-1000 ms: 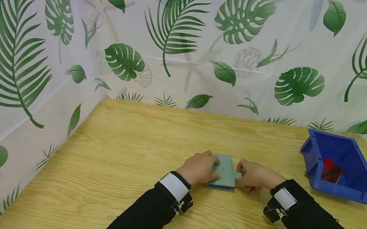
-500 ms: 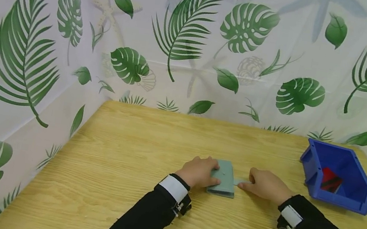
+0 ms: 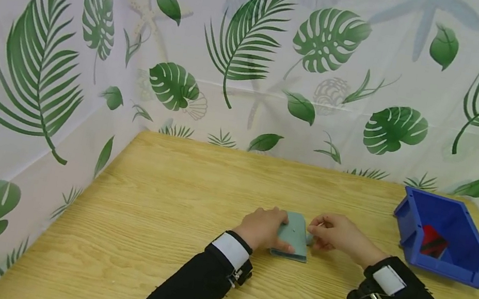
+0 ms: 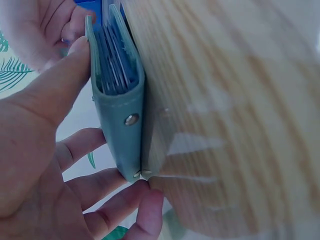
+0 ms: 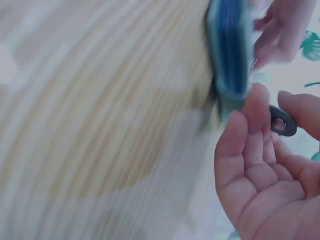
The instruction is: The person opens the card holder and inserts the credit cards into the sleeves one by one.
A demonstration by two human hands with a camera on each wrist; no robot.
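Note:
A pale teal card holder sits on the wooden table, its cover with a small snap stud facing up. My left hand grips it from the left; the left wrist view has the thumb on the cover and the other fingers along the spine. Clear card sleeves show between the covers. At the right edge, my right hand pinches the short closing strap. Its dark, rounded end with a snap hole pokes up between thumb and fingers. Part of the strap is hidden by the fingers.
A blue plastic bin stands at the right side of the table, with a red and dark item inside. A leaf-printed cloth hangs behind the table and along its left side.
My right hand first drew the strap out straight to the right, then moved back left to the card holder's edge, bending the strap upward. My left hand keeps its hold on the card holder.

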